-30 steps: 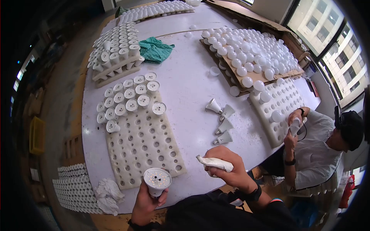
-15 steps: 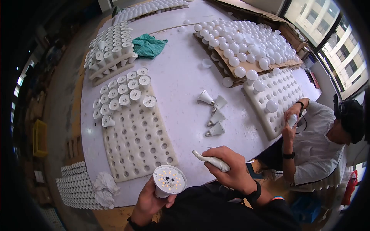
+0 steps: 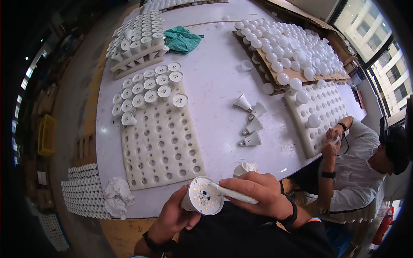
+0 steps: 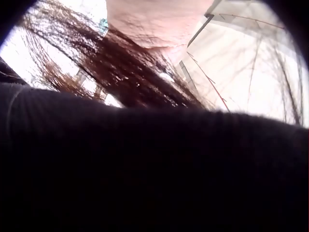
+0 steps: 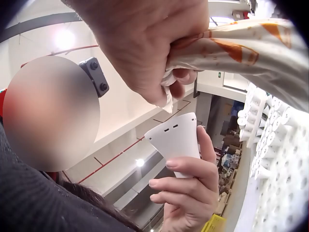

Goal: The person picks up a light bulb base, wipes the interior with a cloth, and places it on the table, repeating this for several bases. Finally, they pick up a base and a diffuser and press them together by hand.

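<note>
My left hand [image 3: 174, 217] grips a white cone-shaped lamp base [image 3: 205, 195], its round board with yellow chips facing up. In my right hand [image 3: 262, 193] is a white piping bag [image 3: 238, 196], pinched so that its tip lies at the rim of the board. The right wrist view shows the bag [image 5: 236, 48] with orange marks, squeezed in the right hand [image 5: 145, 43], its tip just above the lamp base [image 5: 176, 140] in the left hand [image 5: 190, 193]. Dark cloth and hair fill the left wrist view.
A foam tray [image 3: 159, 146] holds several lamp bases at its far end. Loose lamp bases [image 3: 251, 138] lie mid-table. White domes [image 3: 297, 47] cover cardboard at back right. A person [image 3: 357, 167] works at the right beside another tray [image 3: 316, 107]. Crumpled white cloth [image 3: 117, 193] lies front left.
The left hand has moved right and tilted the lamp base. The right hand has brought the bag's tip onto its rim. The head view has shifted.
</note>
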`<state>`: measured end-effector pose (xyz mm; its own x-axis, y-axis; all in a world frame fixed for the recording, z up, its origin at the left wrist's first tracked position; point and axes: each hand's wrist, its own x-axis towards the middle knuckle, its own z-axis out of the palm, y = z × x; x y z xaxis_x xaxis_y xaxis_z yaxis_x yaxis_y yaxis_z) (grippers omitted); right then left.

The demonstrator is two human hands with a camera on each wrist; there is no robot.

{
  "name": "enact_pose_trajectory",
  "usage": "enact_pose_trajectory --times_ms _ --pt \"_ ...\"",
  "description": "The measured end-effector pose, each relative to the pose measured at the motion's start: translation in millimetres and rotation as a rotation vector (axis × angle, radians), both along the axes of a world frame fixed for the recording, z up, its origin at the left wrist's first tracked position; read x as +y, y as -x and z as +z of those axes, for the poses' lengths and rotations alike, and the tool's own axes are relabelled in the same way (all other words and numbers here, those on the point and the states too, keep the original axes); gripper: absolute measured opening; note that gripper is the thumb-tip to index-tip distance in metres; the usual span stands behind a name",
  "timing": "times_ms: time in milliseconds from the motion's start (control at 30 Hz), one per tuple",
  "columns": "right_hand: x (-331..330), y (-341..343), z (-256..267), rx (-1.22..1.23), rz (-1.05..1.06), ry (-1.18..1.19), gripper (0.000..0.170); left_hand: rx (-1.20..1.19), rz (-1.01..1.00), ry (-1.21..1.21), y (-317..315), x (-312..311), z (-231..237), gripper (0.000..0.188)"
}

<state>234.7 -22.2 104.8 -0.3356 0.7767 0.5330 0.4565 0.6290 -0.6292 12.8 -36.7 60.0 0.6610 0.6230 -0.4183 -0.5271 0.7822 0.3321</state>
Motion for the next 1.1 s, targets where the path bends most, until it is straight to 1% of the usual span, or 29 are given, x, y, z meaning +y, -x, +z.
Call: enact_pose_trajectory --times_ms 133,300,633,700,933,1033,1100 --pt "1.1 2.0 -1.4 -0.054 0.018 -0.038 0.046 0.010 -0.010 0.030 -1.5 -1.9 3.8 0.049" --pt "1.7 2.5 0.2 -0.107 0.039 -0.116 0.049 0.098 -0.030 -0.015 -3.3 -1.2 5.4 0.051" --pt "-0.3 3.1 0.6 -0.151 0.057 -0.113 0.053 0.141 -0.065 -0.028 -4.4 -0.7 8.0 0.050" --pt "-0.2 3.1 1.3 -0.158 0.057 -0.108 0.053 0.182 -0.065 -0.041 -4.9 -1.2 9.0 0.049" --pt "1.0 3.2 2.6 -0.175 0.061 -0.124 0.047 0.190 -0.036 -0.030 -3.5 -2.2 8.5 0.047" --pt "1.5 3.2 0.9 -0.169 0.060 -0.135 0.043 0.157 -0.034 -0.059 0.7 -4.0 2.9 0.048" --pt "1.4 3.3 0.7 -0.159 0.054 -0.127 0.040 0.156 -0.002 -0.111 2.1 -4.9 3.8 0.053"
